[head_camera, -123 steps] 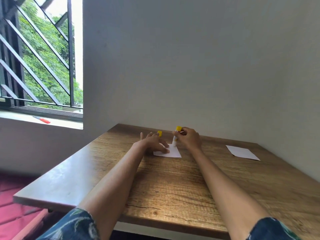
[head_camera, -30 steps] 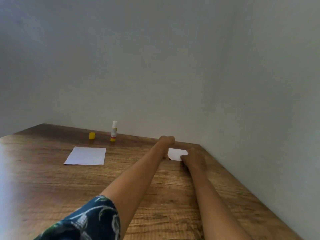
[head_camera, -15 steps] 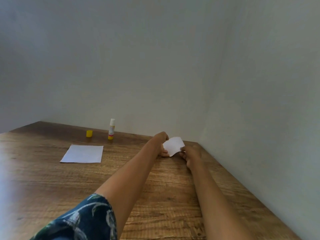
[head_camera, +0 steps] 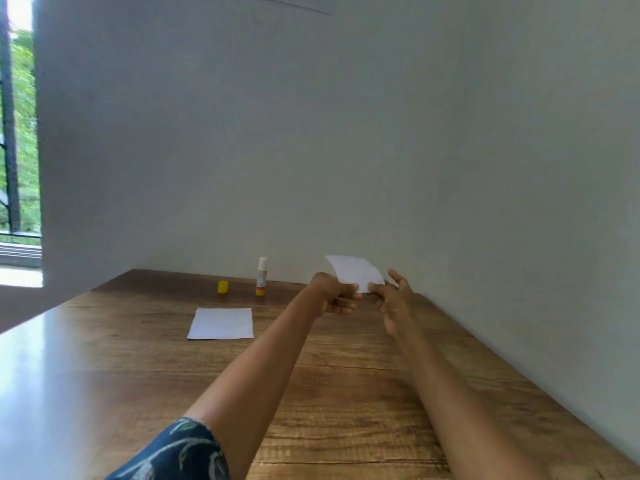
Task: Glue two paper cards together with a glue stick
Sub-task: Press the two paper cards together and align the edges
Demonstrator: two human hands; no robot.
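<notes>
A white paper card (head_camera: 355, 273) is held up in the air above the wooden table (head_camera: 138, 375), slightly curled. My left hand (head_camera: 332, 294) pinches its lower left edge and my right hand (head_camera: 393, 299) pinches its lower right corner, with the other fingers spread. A second white card (head_camera: 221, 323) lies flat on the table to the left of my hands. Behind it, near the wall, the uncapped glue stick (head_camera: 261, 276) stands upright, white with a yellow base. Its yellow cap (head_camera: 223, 286) sits on the table just left of the stick.
The table runs into a corner: a grey wall (head_camera: 311, 150) lies behind and another (head_camera: 554, 202) along the right side. A barred window (head_camera: 17, 133) shows at the far left. The table's left edge is near the window side.
The card at the right corner has been picked up off the table by both hands and raised. The view has swung left, bringing the window back in.
</notes>
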